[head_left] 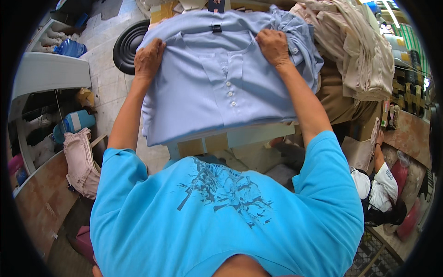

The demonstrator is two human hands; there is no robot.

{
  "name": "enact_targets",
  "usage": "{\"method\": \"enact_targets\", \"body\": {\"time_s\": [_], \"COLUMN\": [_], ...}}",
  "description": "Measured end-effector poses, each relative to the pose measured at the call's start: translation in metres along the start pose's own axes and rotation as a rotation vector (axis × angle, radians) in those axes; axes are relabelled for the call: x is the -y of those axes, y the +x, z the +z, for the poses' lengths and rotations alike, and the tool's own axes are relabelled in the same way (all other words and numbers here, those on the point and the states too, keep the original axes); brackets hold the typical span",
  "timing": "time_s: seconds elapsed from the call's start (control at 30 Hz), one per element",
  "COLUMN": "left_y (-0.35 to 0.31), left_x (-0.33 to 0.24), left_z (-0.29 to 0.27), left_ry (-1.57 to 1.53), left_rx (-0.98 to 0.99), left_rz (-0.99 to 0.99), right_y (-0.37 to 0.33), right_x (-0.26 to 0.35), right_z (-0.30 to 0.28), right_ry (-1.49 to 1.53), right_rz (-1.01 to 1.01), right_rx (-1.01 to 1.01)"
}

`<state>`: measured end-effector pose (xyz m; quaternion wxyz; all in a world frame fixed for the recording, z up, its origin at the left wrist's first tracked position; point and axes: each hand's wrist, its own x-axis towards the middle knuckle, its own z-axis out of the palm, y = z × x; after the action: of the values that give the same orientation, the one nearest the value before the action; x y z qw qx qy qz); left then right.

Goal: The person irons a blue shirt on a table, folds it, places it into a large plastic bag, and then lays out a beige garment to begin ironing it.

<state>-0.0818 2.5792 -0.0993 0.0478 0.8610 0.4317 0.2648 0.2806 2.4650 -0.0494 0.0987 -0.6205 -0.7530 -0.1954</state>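
A light blue collarless shirt [189, 94] lies front up before me, with a short placket and a few white buttons. My left hand [149, 59] is closed on the cloth at its left shoulder, thumb on top. At the opposite shoulder my right hand [274, 47] pinches the fabric beside the neckline. A small black neck label [216, 28] shows inside the collar, and a dark hang tag [216, 5] sits beyond it. More blue cloth [302, 39] is bunched just right of my right hand. Layered edges show under the shirt's left side; how many pieces lie there is hidden.
Beige garments [350, 51] are heaped to the right. On the left are a black round stool [130, 46], a pink backpack [80, 161], and a blue water bottle [70, 48]. Another person [385, 184] in a white sleeve is at the lower right, beside a board.
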Motion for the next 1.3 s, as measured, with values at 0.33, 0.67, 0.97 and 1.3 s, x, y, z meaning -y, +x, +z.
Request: {"method": "enact_targets", "body": {"time_s": [0.33, 0.67, 0.97, 1.3], "left_y": [-0.004, 0.017, -0.006, -0.068], "left_x": [0.006, 0.021, -0.113, -0.261], "left_z": [0.005, -0.003, -0.007, 0.012], "left_ry": [-0.017, 0.042, -0.210, -0.122], "left_rx": [-0.081, -0.213, 0.093, 0.500], "left_rz": [0.057, 0.068, 0.256, 0.544], "right_y": [-0.004, 0.045, 0.077, -0.063], "right_x": [-0.012, -0.026, -0.020, 0.005], "right_z": [0.012, -0.012, -0.040, -0.106], "right_ry": [-0.144, 0.179, -0.027, 0.404], "right_rz": [0.046, 0.072, 0.155, 0.315], "right_rx": [-0.114, -0.288, 0.404, -0.141]}}
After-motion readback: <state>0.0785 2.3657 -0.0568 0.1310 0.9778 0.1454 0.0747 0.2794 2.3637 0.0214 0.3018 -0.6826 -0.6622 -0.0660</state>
